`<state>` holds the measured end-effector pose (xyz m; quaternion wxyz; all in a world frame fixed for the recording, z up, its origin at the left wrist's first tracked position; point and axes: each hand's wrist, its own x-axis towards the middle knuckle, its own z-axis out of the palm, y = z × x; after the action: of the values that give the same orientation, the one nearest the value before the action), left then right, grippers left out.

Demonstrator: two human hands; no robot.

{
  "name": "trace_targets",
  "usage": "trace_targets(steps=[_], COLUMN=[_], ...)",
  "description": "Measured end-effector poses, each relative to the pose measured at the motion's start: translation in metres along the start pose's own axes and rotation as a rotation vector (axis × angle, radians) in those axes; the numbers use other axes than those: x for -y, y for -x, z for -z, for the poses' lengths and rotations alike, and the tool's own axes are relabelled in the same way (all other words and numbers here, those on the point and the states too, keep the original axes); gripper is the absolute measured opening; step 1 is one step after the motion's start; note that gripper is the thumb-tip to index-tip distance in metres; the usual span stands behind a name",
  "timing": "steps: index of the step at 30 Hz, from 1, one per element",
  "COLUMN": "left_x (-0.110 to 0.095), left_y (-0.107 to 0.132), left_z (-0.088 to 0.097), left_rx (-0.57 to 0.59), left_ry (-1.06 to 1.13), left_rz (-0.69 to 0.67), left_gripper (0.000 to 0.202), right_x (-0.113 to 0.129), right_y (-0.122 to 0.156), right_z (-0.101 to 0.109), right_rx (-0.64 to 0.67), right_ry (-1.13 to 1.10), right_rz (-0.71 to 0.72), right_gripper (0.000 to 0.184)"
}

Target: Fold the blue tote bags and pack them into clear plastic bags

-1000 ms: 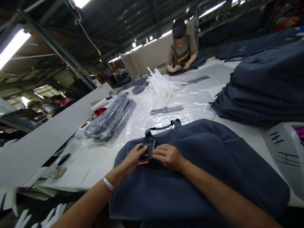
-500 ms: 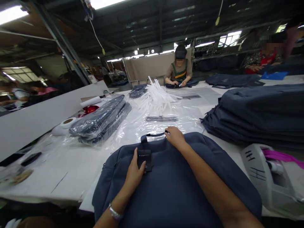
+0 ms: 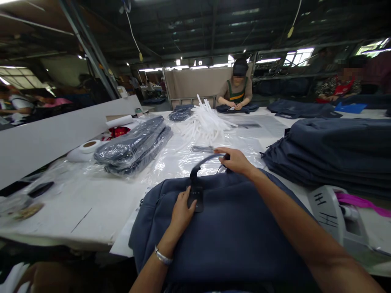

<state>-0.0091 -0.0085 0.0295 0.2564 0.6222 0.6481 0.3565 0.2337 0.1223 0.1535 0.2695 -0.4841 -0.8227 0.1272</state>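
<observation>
A navy blue bag (image 3: 232,228) lies in front of me at the near side of the table. My left hand (image 3: 182,210) rests on its upper left part, closed on a black hang tag (image 3: 198,200) with small pale lettering. The thumb lies over the tag's face. At the bag's top edge, my right hand (image 3: 234,160) grips the carry handle (image 3: 203,162), which arches up off the bag. A thin dark strand hangs near the right fingers; what it belongs to I cannot make out.
Plastic-wrapped navy bags (image 3: 134,142) lie left, beyond them a white roll (image 3: 91,146). White strips (image 3: 207,120) are heaped mid-table on clear plastic sheets. At right are stacked navy bags (image 3: 330,150) and a grey plastic holder (image 3: 328,211). A co-worker (image 3: 236,89) works across the table.
My right hand has lifted the handle into a higher arch. The left hand stays on the tag. The view has shifted, and the bag's top edge sits slightly further right.
</observation>
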Motion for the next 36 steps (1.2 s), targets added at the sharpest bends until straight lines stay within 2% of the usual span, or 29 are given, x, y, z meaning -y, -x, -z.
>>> trace_targets(steps=[2, 4, 7, 9, 12, 15, 17, 19, 21, 23, 25, 27, 29, 31, 34, 36], left_x=[-0.004, -0.01, -0.019, -0.024, -0.031, -0.042, -0.048, -0.05, -0.046, -0.038, -0.029, -0.024, -0.021, -0.02, -0.021, -0.022], left_y=[0.002, 0.006, 0.014, 0.018, 0.022, 0.025, 0.03, 0.037, 0.045, 0.05, 0.052, 0.051, 0.049, 0.049, 0.049, 0.049], left_z=[0.0, 0.0, 0.001, 0.003, 0.009, 0.013, 0.009, 0.001, -0.008, -0.014, -0.017, -0.018, -0.018, -0.019, -0.02, -0.02], left_rx=[0.001, 0.004, -0.04, -0.098, -0.168, -0.199, -0.112, 0.065, 0.235, 0.32, 0.336, 0.332, 0.332, 0.335, 0.338, 0.341], left_ry=[-0.058, -0.189, -0.454, -0.583, -0.651, -0.568, -0.493, -0.477, -0.51, -0.533, -0.527, -0.515, -0.511, -0.51, -0.508, -0.508], left_rz=[-0.005, -0.011, -0.064, -0.126, -0.213, -0.357, -0.477, -0.543, -0.551, -0.538, -0.534, -0.536, -0.539, -0.536, -0.53, -0.524], left_gripper=[0.061, 0.057, 0.048, 0.043, 0.04, 0.038, 0.041, 0.037, 0.04, 0.047, 0.049, 0.048, 0.05, 0.05, 0.05, 0.049], right_x=[0.018, 0.035, 0.05, 0.051, 0.048, 0.048, 0.053, 0.061, 0.07, 0.075, 0.074, 0.068, 0.063, 0.062, 0.07, 0.077], right_y=[0.041, 0.089, 0.152, 0.178, 0.193, 0.191, 0.191, 0.201, 0.222, 0.254, 0.288, 0.317, 0.334, 0.338, 0.328, 0.316], right_z=[0.009, 0.0, -0.038, -0.068, -0.098, -0.106, -0.102, -0.09, -0.076, -0.064, -0.061, -0.069, -0.082, -0.095, -0.107, -0.11], right_rx=[0.089, 0.197, 0.324, 0.266, 0.159, 0.13, 0.112, 0.061, 0.019, 0.056, 0.174, 0.274, 0.294, 0.205, 0.035, -0.07], right_ry=[-0.176, -0.215, -0.049, 0.02, 0.022, 0.009, -0.007, -0.068, -0.202, -0.404, -0.631, -0.822, -0.996, -1.231, -1.668, -1.848], right_rz=[0.155, 0.261, 0.318, 0.262, 0.191, 0.179, 0.172, 0.137, 0.026, -0.183, -0.474, -0.77, -1.002, -1.113, -1.134, -1.165], right_gripper=[0.055, 0.047, 0.045, 0.041, 0.039, 0.039, 0.04, 0.039, 0.033, 0.03, 0.051, 0.068, 0.074, 0.073, 0.063, 0.057])
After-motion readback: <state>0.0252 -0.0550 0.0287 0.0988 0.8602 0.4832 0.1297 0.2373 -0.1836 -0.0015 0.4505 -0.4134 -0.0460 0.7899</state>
